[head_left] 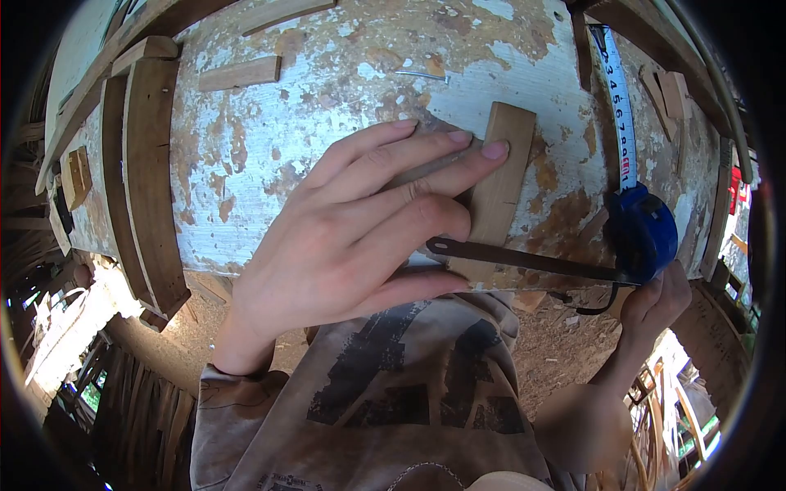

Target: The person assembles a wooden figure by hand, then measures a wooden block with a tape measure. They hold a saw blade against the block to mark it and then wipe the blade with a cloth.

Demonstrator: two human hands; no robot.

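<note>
My left hand (352, 221) lies over a short wooden strip (506, 155), its longer fingers stretched across it and the index finger bent against it, pressing it to the bench. Part of the strip and a darker piece under the fingers are covered by the hand. A thin, dark hacksaw blade (532, 261) crosses the strip near the bench's front edge, its holed end by my left index finger. At the blade's other end is my right hand (657, 299), closed on it, partly hidden behind a blue tape measure (643, 233).
The tape measure's blade (618, 106) is pulled out along a groove. A nail (423, 75) and a wood offcut (239, 74) lie on the paint-worn bench (221, 147). Raised wooden rails (151, 180) stand at the left; small wood scraps (673, 94) sit far right.
</note>
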